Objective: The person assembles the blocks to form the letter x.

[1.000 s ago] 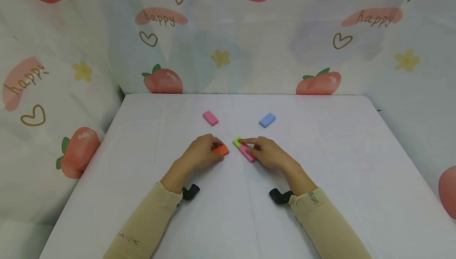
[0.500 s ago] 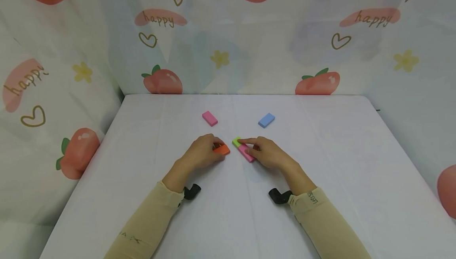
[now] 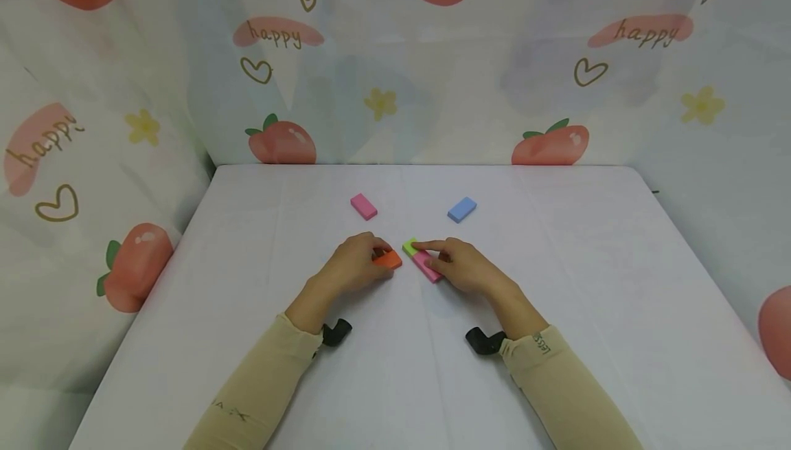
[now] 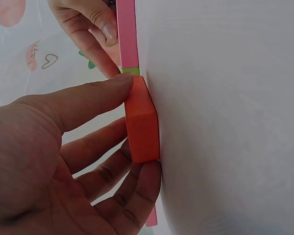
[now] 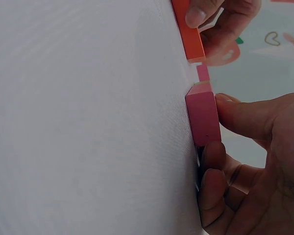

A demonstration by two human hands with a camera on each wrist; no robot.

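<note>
My left hand (image 3: 353,262) grips an orange block (image 3: 389,260) low over the white table. In the left wrist view, the thumb lies along one side of this block (image 4: 142,129) and the fingers curl round the other. A pink block (image 3: 428,268) and a lime-green block (image 3: 408,248) lie end to end in one slanted row. On that row is my right hand (image 3: 465,264), index finger stretched over the green block and thumb against the pink one (image 5: 204,117). In the head view, a narrow gap separates the orange block from the green block.
Farther back on the table (image 3: 556,244) lie another pink block (image 3: 364,207), to the left, and a blue block (image 3: 462,209), to the right. A printed cloth (image 3: 445,58) hangs behind the table's far edge. Both wrists carry black camera mounts (image 3: 337,332).
My left hand has slid the orange block slightly to the right, narrowing the gap to the green block. The right hand and its two blocks hold still.
</note>
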